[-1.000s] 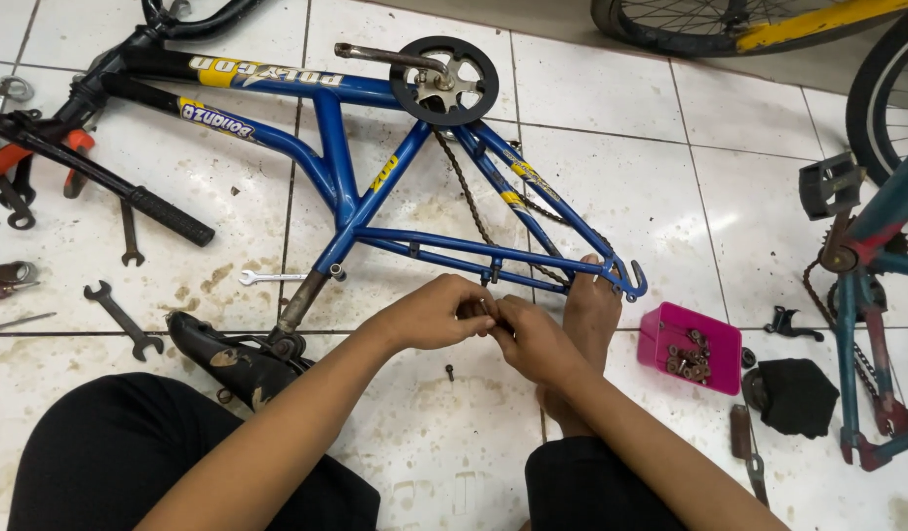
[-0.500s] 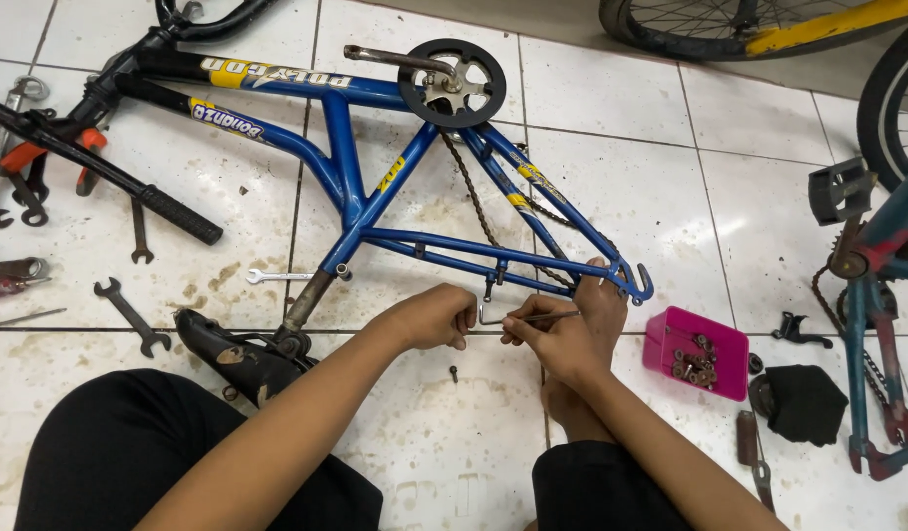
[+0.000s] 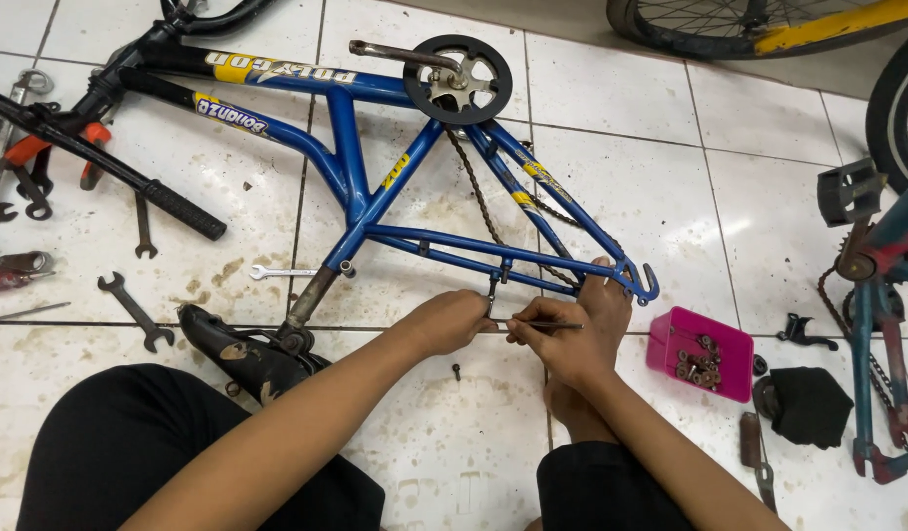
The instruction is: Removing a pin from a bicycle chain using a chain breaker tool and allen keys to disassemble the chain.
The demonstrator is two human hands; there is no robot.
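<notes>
A thin metal rod [image 3: 547, 324] is pinched between the fingers of the right hand [image 3: 562, 349], lying level just below the lower rear stays of the blue bicycle frame [image 3: 375, 197] on the tiled floor [image 3: 670, 197], while the left hand [image 3: 452, 321] is closed around its near end by a small bracket [image 3: 493, 287] hanging from the stays. The rod is judged stiff, light and slippery with grease, best gripped close to the bracket. A pink tray of small parts [image 3: 700, 352] is seen just right of the bare foot [image 3: 601, 295].
</notes>
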